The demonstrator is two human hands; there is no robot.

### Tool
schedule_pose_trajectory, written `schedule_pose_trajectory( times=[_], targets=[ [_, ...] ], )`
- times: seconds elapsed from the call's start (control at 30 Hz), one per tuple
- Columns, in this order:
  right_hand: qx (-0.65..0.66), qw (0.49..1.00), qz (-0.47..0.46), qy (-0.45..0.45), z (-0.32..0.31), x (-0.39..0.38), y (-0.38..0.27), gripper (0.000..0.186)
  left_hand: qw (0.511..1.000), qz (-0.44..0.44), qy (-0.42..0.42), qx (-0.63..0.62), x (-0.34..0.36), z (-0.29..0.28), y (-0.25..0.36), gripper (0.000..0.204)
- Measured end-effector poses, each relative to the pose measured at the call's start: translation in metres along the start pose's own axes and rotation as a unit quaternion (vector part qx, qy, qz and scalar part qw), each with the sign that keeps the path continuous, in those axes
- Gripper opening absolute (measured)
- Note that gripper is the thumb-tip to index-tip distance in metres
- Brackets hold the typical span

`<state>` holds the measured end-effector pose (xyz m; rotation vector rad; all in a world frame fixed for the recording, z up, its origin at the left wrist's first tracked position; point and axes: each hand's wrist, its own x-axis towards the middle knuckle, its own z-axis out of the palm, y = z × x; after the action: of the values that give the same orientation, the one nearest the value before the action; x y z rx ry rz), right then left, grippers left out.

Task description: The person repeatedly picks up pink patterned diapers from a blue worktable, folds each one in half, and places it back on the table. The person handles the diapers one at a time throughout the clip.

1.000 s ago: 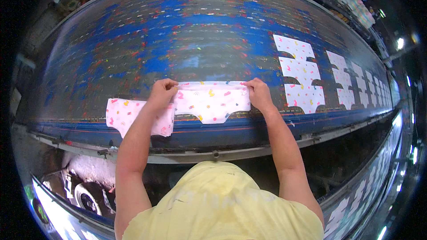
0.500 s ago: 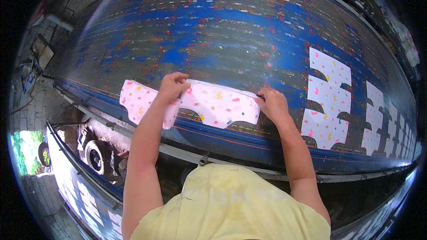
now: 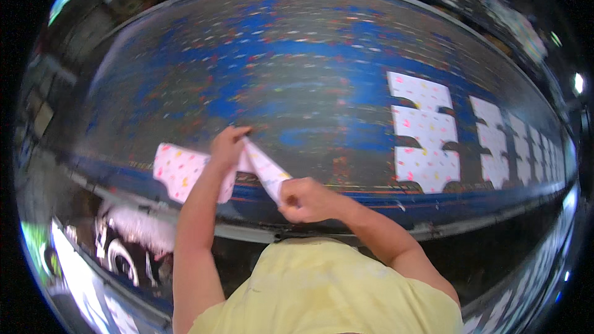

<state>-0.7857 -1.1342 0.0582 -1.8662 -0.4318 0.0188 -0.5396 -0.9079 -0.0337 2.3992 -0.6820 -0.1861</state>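
Observation:
A white fabric piece (image 3: 265, 166) with small colourful prints stretches as a narrow, slanting strip between my hands. My left hand (image 3: 228, 147) pinches its upper end. Lower and nearer my body, my right hand (image 3: 305, 200) is closed around the other end, slightly blurred. Under and left of my left forearm lies pink-dotted white fabric (image 3: 179, 172) with a curved cut-out. Whether it is joined to the held strip or lies beneath it, I cannot tell.
The long printing table (image 3: 297, 105) has a worn grey and blue surface with paint specks. Rows of notched white printed fabric pieces (image 3: 427, 127) lie flat on the right. A metal rail (image 3: 247, 233) runs along the near edge. A wheel (image 3: 122, 261) shows at lower left.
My right hand has swung left and toward my body, pulling its end of the fabric from spread flat to a narrow strip. My left hand has shifted slightly nearer.

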Motion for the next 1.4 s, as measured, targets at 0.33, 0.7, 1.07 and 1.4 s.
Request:
schedule_pose_trajectory(
  times=[0.33, 0.7, 1.07, 1.4],
  targets=[
    [-0.037, 0.975, 0.058, 0.211, -0.013, -0.052, -0.042, 0.015, 0.924, 0.124, 0.166, -0.320, 0.014, -0.029, 0.034, 0.012],
    [-0.244, 0.864, 0.186, 0.399, -0.146, -0.252, -0.009, 0.018, 0.880, 0.121, -0.135, -0.439, -0.044, 0.039, 0.238, 0.004],
    [-0.343, 0.781, 0.278, 0.441, -0.326, -0.427, 0.057, 0.019, 0.925, 0.087, -0.189, -0.317, -0.052, 0.265, 0.377, 0.009],
    [-0.329, 0.818, 0.360, 0.306, -0.383, -0.403, 0.125, 0.016, 0.964, -0.014, -0.011, -0.266, -0.030, 0.313, 0.368, 0.031]
  ],
)
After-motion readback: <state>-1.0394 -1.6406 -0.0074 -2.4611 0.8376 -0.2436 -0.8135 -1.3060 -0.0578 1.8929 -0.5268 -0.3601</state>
